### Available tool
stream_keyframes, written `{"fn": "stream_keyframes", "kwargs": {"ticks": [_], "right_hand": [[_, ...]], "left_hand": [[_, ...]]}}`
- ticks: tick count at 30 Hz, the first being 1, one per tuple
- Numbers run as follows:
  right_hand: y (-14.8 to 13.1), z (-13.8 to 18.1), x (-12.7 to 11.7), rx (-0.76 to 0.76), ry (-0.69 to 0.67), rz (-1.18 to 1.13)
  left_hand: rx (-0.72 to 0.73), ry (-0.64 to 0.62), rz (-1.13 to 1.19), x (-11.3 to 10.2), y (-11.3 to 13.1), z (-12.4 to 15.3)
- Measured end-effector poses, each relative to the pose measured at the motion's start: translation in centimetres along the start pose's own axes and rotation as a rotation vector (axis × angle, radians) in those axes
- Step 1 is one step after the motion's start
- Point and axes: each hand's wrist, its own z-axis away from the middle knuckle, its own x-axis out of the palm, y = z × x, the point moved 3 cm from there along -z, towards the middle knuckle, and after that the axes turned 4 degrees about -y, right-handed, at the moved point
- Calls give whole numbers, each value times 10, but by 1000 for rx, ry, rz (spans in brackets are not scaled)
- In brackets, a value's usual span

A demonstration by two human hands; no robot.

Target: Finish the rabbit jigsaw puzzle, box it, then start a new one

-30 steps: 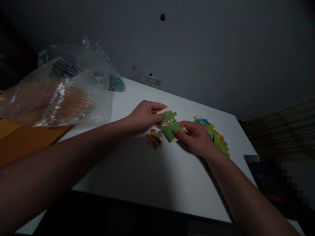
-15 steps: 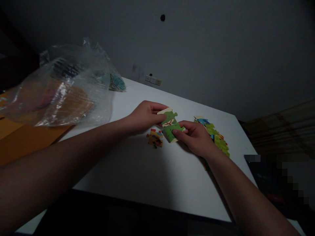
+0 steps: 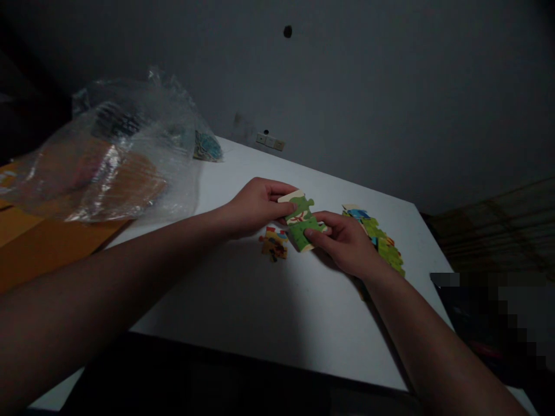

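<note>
Both hands meet over the middle of a white table [image 3: 269, 312]. My left hand [image 3: 254, 205] pinches the upper green jigsaw piece [image 3: 298, 206] by its cream edge. My right hand [image 3: 347, 242] grips the lower green jigsaw piece [image 3: 303, 236], which is pressed against the upper one. A small yellow and red jigsaw piece [image 3: 273, 244] lies flat on the table just below my left hand. A heap of green and blue jigsaw pieces [image 3: 381, 240] lies behind my right hand, partly hidden by it.
A crumpled clear plastic bag [image 3: 108, 156] with dark and orange contents lies at the table's far left, over an orange board [image 3: 43, 242]. Another jigsaw bit [image 3: 207, 147] peeks out by the bag. The grey wall [image 3: 347, 86] carries a socket strip [image 3: 269, 140]. The room is dim.
</note>
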Motion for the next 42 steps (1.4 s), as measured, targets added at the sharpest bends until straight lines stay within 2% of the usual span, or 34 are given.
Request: {"fn": "stream_keyframes", "kwargs": {"ticks": [19, 31, 42], "right_hand": [[-5, 2, -1, 45, 23, 17], [-4, 0, -1, 50, 26, 76], [-2, 1, -1, 26, 25, 45]], "left_hand": [[-23, -13, 33, -2, -5, 0], [-75, 13, 18, -1, -9, -2], [-59, 59, 23, 2, -3, -1]]}}
